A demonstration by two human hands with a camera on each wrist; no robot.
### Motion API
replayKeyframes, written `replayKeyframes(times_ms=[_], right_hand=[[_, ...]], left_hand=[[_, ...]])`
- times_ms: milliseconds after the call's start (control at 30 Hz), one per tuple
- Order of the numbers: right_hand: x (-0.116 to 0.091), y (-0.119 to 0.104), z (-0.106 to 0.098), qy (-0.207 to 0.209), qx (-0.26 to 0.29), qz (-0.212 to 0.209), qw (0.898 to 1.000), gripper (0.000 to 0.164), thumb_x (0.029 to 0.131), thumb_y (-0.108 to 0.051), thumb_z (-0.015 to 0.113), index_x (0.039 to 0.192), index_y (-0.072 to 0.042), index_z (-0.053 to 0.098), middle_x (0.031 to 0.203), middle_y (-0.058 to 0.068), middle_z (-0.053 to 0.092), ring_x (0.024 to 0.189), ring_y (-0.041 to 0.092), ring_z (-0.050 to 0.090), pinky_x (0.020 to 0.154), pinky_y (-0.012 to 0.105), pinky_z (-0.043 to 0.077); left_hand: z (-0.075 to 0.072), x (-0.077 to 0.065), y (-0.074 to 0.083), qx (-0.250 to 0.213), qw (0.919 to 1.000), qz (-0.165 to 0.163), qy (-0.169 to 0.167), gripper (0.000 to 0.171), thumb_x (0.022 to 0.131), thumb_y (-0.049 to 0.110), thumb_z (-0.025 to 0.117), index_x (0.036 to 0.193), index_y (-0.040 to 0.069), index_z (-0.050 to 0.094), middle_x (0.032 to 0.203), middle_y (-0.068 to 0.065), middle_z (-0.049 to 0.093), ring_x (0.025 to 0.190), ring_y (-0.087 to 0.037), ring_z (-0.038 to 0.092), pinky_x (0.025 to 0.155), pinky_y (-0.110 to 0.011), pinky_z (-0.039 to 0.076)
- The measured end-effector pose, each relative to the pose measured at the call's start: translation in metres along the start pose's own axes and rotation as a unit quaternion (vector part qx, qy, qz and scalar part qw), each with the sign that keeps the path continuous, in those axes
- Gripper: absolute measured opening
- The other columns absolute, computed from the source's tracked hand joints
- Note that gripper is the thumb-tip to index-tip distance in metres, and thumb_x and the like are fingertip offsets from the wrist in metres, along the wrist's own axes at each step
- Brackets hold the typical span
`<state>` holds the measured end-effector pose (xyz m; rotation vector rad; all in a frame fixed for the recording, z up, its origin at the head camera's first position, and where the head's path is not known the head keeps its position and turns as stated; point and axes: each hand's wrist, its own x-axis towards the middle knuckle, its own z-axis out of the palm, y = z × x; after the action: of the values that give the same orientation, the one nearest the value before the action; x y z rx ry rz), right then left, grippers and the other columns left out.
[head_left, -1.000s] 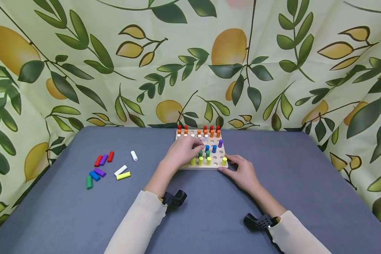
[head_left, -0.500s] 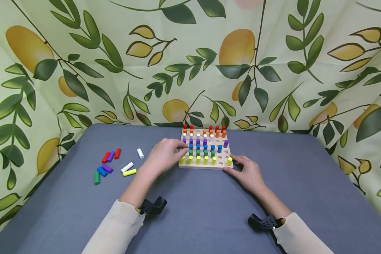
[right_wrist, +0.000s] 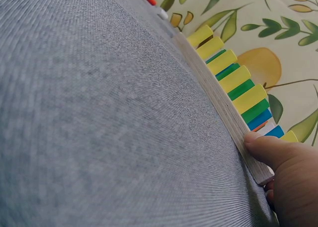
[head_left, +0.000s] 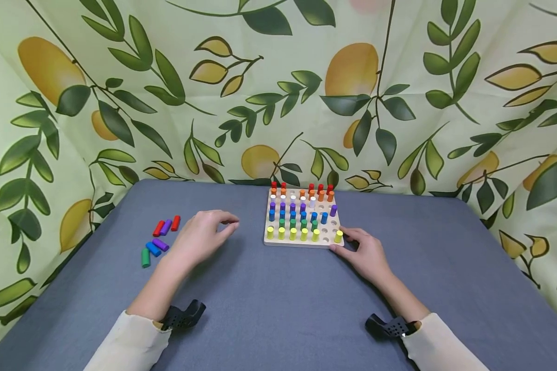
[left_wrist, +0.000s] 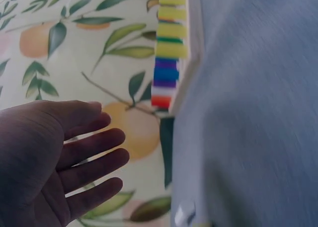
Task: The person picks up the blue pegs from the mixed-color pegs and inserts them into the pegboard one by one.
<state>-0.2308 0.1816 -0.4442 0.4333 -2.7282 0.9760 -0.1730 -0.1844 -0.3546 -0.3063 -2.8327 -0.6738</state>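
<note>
A wooden pegboard (head_left: 301, 244) lies near the back of the table, with rows of red, orange, white, purple, blue, green and yellow pegs standing in its holes. My right hand (head_left: 364, 253) grips its front right corner; in the right wrist view the thumb (right_wrist: 266, 146) presses on the board's edge. To the left of the board, my left hand (head_left: 204, 237) hovers over the table. Nothing sits between its loosely bent fingers (left_wrist: 97, 165). A loose white peg (left_wrist: 185, 213) shows low in the left wrist view; the left hand hides it in the head view.
Loose pegs lie at the table's left: a green peg (head_left: 146, 257), a blue peg (head_left: 153, 249), purple pegs (head_left: 160, 244) and red pegs (head_left: 175, 223). A leaf-and-fruit patterned cloth (head_left: 260, 118) hangs behind the table (head_left: 278, 309).
My left hand has left the pegboard and moved left toward the loose pegs, now covering the white and yellow ones. My right hand keeps its hold on the board's corner.
</note>
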Motion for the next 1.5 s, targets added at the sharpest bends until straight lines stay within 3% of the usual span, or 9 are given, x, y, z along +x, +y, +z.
replayKeyframes(times_ms=[167, 400, 633, 833, 1067, 1267, 1500], right_hand=[[0.0, -0.001, 0.001, -0.002, 0.002, 0.006, 1.0, 0.059, 0.086, -0.036, 0.08, 0.134, -0.004, 0.065, 0.124, 0.018, 0.069, 0.104, 0.029, 0.065, 0.088, 0.047, 0.05], [0.0, -0.001, 0.001, -0.002, 0.004, 0.01, 1.0, 0.06, 0.086, -0.036, 0.08, 0.134, -0.004, 0.065, 0.125, 0.019, 0.069, 0.104, 0.029, 0.064, 0.088, 0.047, 0.05], [0.0, 0.0, 0.0, -0.007, 0.005, 0.014, 1.0, 0.06, 0.087, -0.035, 0.08, 0.135, -0.004, 0.064, 0.126, 0.019, 0.069, 0.107, 0.03, 0.064, 0.09, 0.05, 0.051], [-0.001, 0.0, -0.002, -0.011, 0.006, 0.016, 1.0, 0.06, 0.088, -0.037, 0.079, 0.135, -0.004, 0.064, 0.126, 0.02, 0.068, 0.107, 0.03, 0.064, 0.09, 0.049, 0.05], [0.0, 0.0, -0.002, -0.009, 0.008, 0.011, 1.0, 0.06, 0.088, -0.037, 0.079, 0.135, -0.004, 0.064, 0.125, 0.019, 0.069, 0.106, 0.029, 0.064, 0.09, 0.048, 0.05], [-0.001, 0.001, -0.002, -0.006, 0.006, 0.012, 1.0, 0.06, 0.088, -0.037, 0.079, 0.135, -0.004, 0.064, 0.127, 0.02, 0.068, 0.108, 0.031, 0.064, 0.091, 0.049, 0.05], [0.0, 0.001, 0.0, -0.006, -0.003, 0.013, 1.0, 0.06, 0.088, -0.037, 0.079, 0.135, -0.004, 0.064, 0.125, 0.019, 0.069, 0.102, 0.028, 0.063, 0.086, 0.043, 0.048]], left_hand=[[-0.009, -0.017, -0.024, 0.01, 0.9997, -0.004, 0.022, 0.022, 0.098, 0.022, 0.067, 0.114, 0.01, 0.077, 0.112, -0.008, 0.077, 0.105, -0.027, 0.072, 0.087, -0.049, 0.057], [-0.025, -0.038, -0.052, 0.014, 0.9982, -0.043, 0.039, 0.023, 0.099, 0.021, 0.064, 0.116, 0.012, 0.076, 0.112, -0.008, 0.077, 0.102, -0.029, 0.072, 0.083, -0.05, 0.054], [-0.04, -0.043, -0.069, 0.013, 0.9956, -0.07, 0.062, 0.027, 0.101, 0.023, 0.061, 0.12, 0.008, 0.074, 0.117, -0.017, 0.074, 0.112, -0.039, 0.067, 0.092, -0.06, 0.049], [-0.045, -0.044, -0.078, 0.022, 0.9951, -0.08, 0.054, 0.026, 0.099, 0.022, 0.063, 0.119, 0.009, 0.074, 0.117, -0.017, 0.074, 0.111, -0.038, 0.066, 0.09, -0.058, 0.049], [-0.054, -0.048, -0.094, 0.04, 0.9927, -0.111, 0.025, 0.029, 0.099, 0.023, 0.062, 0.122, 0.01, 0.073, 0.116, -0.019, 0.072, 0.095, -0.031, 0.062, 0.076, -0.046, 0.048], [-0.065, -0.053, -0.105, 0.042, 0.9895, -0.138, 0.013, 0.033, 0.101, 0.024, 0.058, 0.127, 0.006, 0.068, 0.125, -0.024, 0.068, 0.11, -0.041, 0.063, 0.086, -0.06, 0.051], [-0.072, -0.057, -0.116, 0.037, 0.9883, -0.148, 0.009, 0.035, 0.102, 0.023, 0.057, 0.13, 0.003, 0.066, 0.126, -0.026, 0.068, 0.116, -0.045, 0.06, 0.09, -0.063, 0.049]])
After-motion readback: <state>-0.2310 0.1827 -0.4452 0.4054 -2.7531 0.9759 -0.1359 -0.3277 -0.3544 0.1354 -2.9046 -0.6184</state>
